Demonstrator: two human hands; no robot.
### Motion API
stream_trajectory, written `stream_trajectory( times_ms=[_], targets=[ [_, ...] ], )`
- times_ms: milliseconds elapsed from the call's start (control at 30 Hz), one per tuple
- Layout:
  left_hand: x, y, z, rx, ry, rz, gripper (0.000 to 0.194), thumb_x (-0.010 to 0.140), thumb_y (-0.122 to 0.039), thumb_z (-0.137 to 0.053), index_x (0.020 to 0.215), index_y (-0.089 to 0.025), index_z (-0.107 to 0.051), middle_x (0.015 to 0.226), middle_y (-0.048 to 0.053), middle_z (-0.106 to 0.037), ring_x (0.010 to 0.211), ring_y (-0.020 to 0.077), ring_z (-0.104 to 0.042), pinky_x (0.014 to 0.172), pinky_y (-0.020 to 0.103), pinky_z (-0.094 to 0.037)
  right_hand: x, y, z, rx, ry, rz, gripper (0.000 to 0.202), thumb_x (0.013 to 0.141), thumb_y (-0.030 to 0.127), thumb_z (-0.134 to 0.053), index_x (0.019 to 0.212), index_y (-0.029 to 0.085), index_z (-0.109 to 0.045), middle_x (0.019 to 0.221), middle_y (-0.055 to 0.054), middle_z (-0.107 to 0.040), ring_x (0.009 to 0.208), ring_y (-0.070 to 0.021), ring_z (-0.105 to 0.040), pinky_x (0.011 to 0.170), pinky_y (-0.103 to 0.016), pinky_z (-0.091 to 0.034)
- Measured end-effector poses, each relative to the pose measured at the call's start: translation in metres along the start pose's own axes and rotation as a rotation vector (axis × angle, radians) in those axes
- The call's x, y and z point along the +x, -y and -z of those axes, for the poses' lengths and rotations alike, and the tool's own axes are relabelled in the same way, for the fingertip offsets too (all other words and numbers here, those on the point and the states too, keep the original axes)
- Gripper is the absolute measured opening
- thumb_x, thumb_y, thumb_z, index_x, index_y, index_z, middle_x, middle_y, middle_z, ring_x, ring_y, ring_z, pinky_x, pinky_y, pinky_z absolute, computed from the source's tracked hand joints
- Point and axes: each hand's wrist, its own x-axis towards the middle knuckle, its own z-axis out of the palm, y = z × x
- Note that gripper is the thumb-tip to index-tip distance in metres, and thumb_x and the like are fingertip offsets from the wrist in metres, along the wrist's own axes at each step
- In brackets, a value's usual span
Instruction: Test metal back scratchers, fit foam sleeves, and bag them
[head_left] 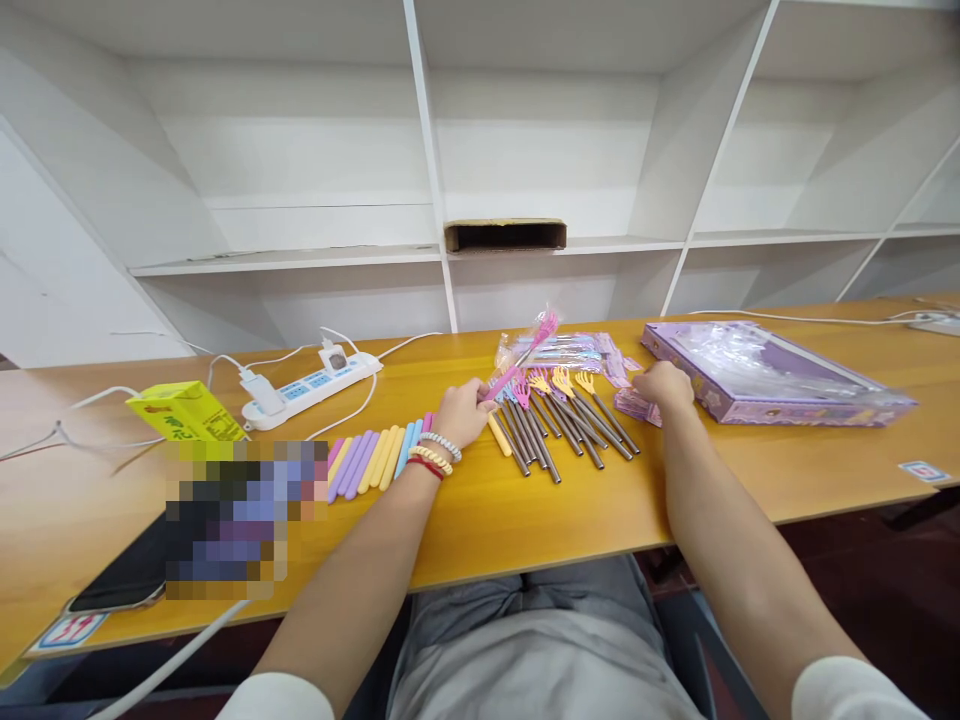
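Observation:
My left hand is closed around the pink handle of a back scratcher. Its pink hand-shaped head points up and away from me, with clear plastic around it. My right hand has its fingers curled down at a small stack of purple cards; its fingertips are hidden, so whether it grips a card is unclear. Between my hands lie several metal rods with pink, yellow, purple and blue hand-shaped heads. Several loose pastel handles are lined up left of my left wrist.
Packaged scratchers lie behind the rods. A shallow purple box with clear plastic stands at right. At left are a power strip with cables, a yellow-green carton and a phone. White shelving rises behind, holding a cardboard box.

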Motion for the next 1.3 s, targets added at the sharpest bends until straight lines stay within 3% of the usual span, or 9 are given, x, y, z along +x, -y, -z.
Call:
stream_trajectory(
  times_ms=[167, 367, 467, 533, 633, 733, 800, 967, 1300],
  targets=[
    [0.003, 0.007, 0.004, 0.026, 0.083, -0.050, 0.011, 0.076, -0.023, -0.057, 0.086, -0.018, -0.060, 0.088, 0.004, -0.069, 0.081, 0.0160, -0.062, 0.075, 0.026, -0.046, 0.009, -0.008, -0.007, -0.092, 0.112, -0.063, 0.054, 0.064, 0.036, -0.066, 0.111, 0.010, -0.061, 0.115, -0.024, -0.057, 0.113, -0.0367, -0.049, 0.082, -0.044, -0.046],
    [0.004, 0.012, 0.005, 0.074, 0.112, -0.079, 0.012, 0.077, -0.023, -0.055, 0.087, -0.019, -0.060, 0.089, 0.004, -0.069, 0.084, 0.0169, -0.062, 0.076, 0.027, -0.046, 0.011, -0.012, -0.012, -0.055, 0.080, -0.006, 0.045, 0.058, 0.034, -0.071, 0.095, 0.010, -0.065, 0.095, -0.021, -0.064, 0.094, -0.0316, -0.060, 0.075, -0.039, -0.049],
    [0.004, 0.014, 0.005, 0.136, 0.096, -0.090, 0.013, 0.078, -0.024, -0.053, 0.089, -0.020, -0.059, 0.090, 0.004, -0.069, 0.085, 0.0181, -0.063, 0.078, 0.028, -0.046, 0.009, -0.012, -0.011, 0.061, -0.015, -0.029, 0.031, 0.062, 0.032, -0.067, 0.085, 0.011, -0.065, 0.087, -0.020, -0.064, 0.084, -0.0294, -0.062, 0.068, -0.037, -0.048],
    [0.004, 0.015, 0.004, 0.176, 0.080, -0.095, 0.015, 0.079, -0.025, -0.052, 0.091, -0.020, -0.059, 0.090, 0.004, -0.069, 0.085, 0.0189, -0.062, 0.078, 0.030, -0.045, 0.006, -0.008, -0.009, 0.201, -0.126, 0.030, 0.023, 0.068, 0.034, -0.060, 0.074, 0.012, -0.064, 0.077, -0.016, -0.064, 0.076, -0.0263, -0.060, 0.065, -0.035, -0.046],
    [0.004, 0.016, 0.004, 0.194, 0.072, -0.097, 0.016, 0.080, -0.026, -0.051, 0.092, -0.021, -0.059, 0.092, 0.004, -0.069, 0.086, 0.0190, -0.062, 0.078, 0.030, -0.045, 0.000, 0.006, -0.007, 0.590, -0.279, 0.261, 0.030, 0.073, 0.042, -0.054, 0.066, 0.014, -0.060, 0.063, -0.006, -0.059, 0.064, -0.0184, -0.054, 0.059, -0.029, -0.043],
    [0.003, 0.014, 0.004, 0.189, 0.097, -0.092, 0.017, 0.080, -0.027, -0.051, 0.092, -0.021, -0.060, 0.093, 0.004, -0.069, 0.087, 0.0186, -0.062, 0.077, 0.029, -0.045, -0.009, 0.022, -0.009, 1.065, -0.186, 0.500, 0.033, 0.071, 0.047, -0.057, 0.073, 0.015, -0.061, 0.066, -0.002, -0.058, 0.061, -0.0134, -0.051, 0.058, -0.026, -0.042],
    [0.003, 0.012, 0.004, 0.201, 0.120, -0.086, 0.017, 0.080, -0.028, -0.050, 0.091, -0.021, -0.060, 0.092, 0.004, -0.068, 0.087, 0.0190, -0.062, 0.076, 0.029, -0.045, -0.014, 0.030, -0.013, 1.216, -0.079, 0.621, 0.032, 0.068, 0.047, -0.062, 0.075, 0.016, -0.064, 0.077, -0.003, -0.062, 0.071, -0.0146, -0.056, 0.068, -0.028, -0.044],
    [0.000, 0.006, 0.005, 0.241, 0.151, -0.095, 0.020, 0.079, -0.030, -0.050, 0.093, -0.022, -0.062, 0.091, 0.006, -0.068, 0.086, 0.0204, -0.062, 0.074, 0.029, -0.044, -0.026, 0.038, -0.018, 1.038, -0.059, 0.745, 0.027, 0.066, 0.045, -0.067, 0.074, 0.020, -0.071, 0.117, -0.006, -0.058, 0.111, -0.0218, -0.050, 0.094, -0.036, -0.037],
    [-0.003, -0.002, 0.006, 0.217, 0.176, -0.144, 0.018, 0.078, -0.032, -0.051, 0.086, -0.022, -0.064, 0.082, 0.004, -0.068, 0.079, 0.0194, -0.062, 0.070, 0.027, -0.043, -0.042, 0.053, -0.030, 0.692, -0.376, 0.754, 0.027, 0.081, 0.034, -0.051, 0.096, 0.024, -0.071, 0.128, -0.007, -0.052, 0.117, -0.0216, -0.046, 0.101, -0.041, -0.032]
  ],
)
